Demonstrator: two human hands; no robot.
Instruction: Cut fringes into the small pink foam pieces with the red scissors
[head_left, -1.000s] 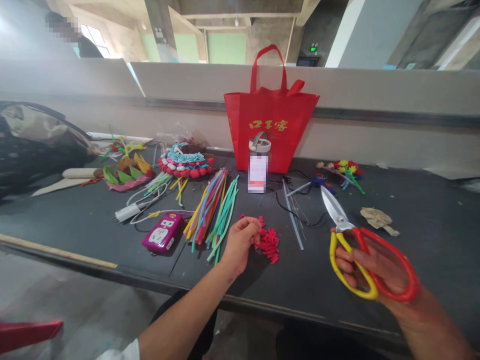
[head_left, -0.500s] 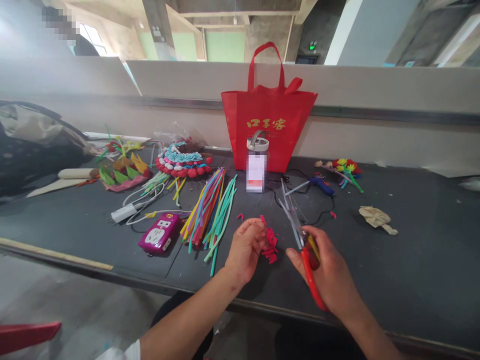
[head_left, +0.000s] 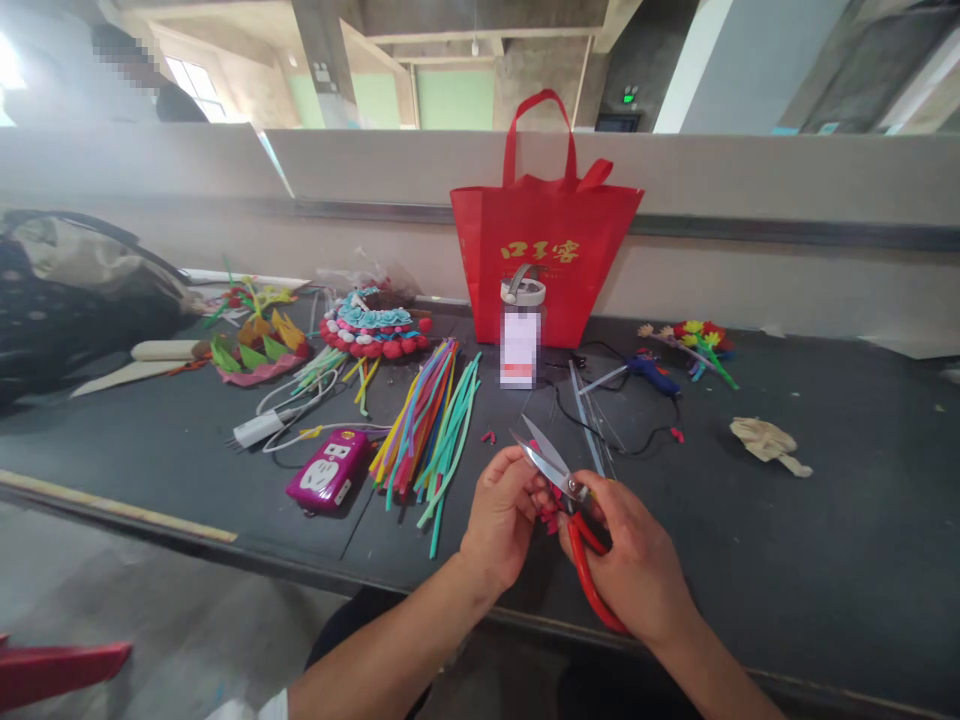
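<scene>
Scissors (head_left: pixel 549 463) with red handles are in my right hand (head_left: pixel 636 555), whose fingers wrap round the grips. Their blades stand apart, pointing up and left, right at the fingertips of my left hand (head_left: pixel 495 520). That hand is closed in a pinch on a small red strip, mostly hidden by the fingers and blades. Short red cut pieces (head_left: pixel 551 523) lie on the table beneath and between the hands, partly covered. Left of my left hand lies a bundle of coloured pipe cleaners (head_left: pixel 420 420), with green ones (head_left: pixel 454 430) alongside.
A red bag (head_left: pixel 555 230) stands at the back behind a lidded bottle (head_left: pixel 523 292) and a phone (head_left: pixel 519 350). Left are a purple power socket (head_left: pixel 330 472) and a white charger (head_left: pixel 257 429). Right are a blue glue gun (head_left: pixel 654 376), glue sticks (head_left: pixel 587 415) and crumpled beige material (head_left: pixel 765 442).
My right hand has brought the scissors left, so the blades now reach my left fingertips. My left hand keeps its pinch. The whole view has shifted slightly.
</scene>
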